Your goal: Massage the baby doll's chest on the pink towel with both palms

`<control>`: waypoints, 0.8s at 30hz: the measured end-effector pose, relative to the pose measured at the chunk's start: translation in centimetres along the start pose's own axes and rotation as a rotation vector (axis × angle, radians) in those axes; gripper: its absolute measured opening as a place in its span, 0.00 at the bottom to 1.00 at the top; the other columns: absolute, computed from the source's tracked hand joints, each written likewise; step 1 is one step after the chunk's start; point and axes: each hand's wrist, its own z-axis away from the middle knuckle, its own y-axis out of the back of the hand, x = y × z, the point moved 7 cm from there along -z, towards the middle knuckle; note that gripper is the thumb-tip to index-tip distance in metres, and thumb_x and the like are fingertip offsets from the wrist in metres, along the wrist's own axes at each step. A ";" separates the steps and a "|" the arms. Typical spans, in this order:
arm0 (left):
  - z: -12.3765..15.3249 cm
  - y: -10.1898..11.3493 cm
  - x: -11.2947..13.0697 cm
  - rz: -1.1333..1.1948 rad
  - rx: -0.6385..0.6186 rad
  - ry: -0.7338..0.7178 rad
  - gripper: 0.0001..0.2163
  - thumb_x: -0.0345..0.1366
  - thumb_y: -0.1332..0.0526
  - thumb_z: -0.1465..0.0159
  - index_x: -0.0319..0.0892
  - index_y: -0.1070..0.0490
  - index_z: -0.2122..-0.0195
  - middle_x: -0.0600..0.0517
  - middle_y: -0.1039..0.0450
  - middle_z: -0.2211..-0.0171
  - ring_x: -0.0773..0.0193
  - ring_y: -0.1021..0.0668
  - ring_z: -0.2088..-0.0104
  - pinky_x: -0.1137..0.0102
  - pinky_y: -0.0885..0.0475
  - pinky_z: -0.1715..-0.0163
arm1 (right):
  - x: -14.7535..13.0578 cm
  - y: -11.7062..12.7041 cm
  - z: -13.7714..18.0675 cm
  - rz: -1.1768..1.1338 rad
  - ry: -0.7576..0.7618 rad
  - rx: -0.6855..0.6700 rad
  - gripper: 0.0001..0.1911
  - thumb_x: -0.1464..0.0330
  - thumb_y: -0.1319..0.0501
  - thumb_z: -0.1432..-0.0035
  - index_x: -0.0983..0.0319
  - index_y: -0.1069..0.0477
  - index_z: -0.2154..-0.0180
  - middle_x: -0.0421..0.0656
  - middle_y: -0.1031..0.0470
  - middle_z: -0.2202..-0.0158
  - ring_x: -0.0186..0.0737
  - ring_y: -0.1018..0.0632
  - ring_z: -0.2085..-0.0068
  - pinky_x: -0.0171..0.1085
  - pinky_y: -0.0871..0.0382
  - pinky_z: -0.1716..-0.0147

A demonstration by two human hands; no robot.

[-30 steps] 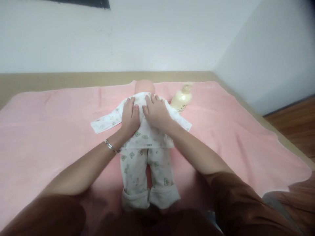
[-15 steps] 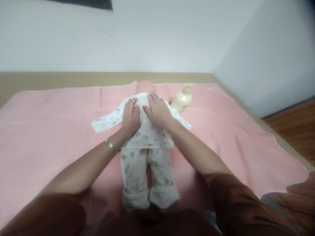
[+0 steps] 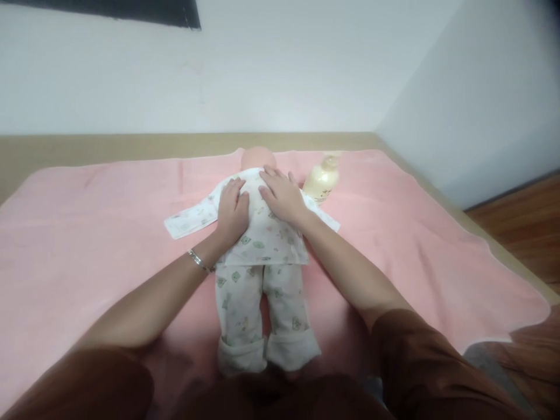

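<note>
A baby doll (image 3: 259, 158) lies with its bald head away from me, its face out of sight. It wears a white patterned top (image 3: 262, 248) and matching trousers (image 3: 242, 303) with turned-up cuffs. My left hand (image 3: 234, 210) rests flat on the left side of the doll's upper back, its wrist wearing a silver bracelet (image 3: 199, 260). On the other side of the upper back lies my right hand (image 3: 282, 197), fingers stretched toward the head. Both hands are open and grip nothing. The doll's sleeves spread out to either side.
A pale yellow pump bottle (image 3: 322, 179) leans at a tilt by the doll's right-hand sleeve. Under everything spreads a pink blanket (image 3: 109, 233) over a tan surface (image 3: 131, 142). A white wall (image 3: 284, 70) rises behind, and wooden floor (image 3: 525, 216) shows at the right.
My right hand has shifted slightly on the doll's back, its fingers a little closer to the middle. My left hand stays nearly in place. The view has tipped slightly upward.
</note>
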 end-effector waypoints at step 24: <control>-1.8 -0.2 -1.1 -0.123 -0.116 -0.029 0.24 0.43 0.49 0.33 0.40 0.31 0.39 0.40 0.32 0.35 0.47 0.32 0.33 0.47 0.42 0.29 | -6.0 -0.2 4.4 0.203 0.066 -0.007 0.32 0.64 0.56 0.28 0.78 0.47 0.31 0.66 0.46 0.29 0.64 0.44 0.27 0.59 0.48 0.29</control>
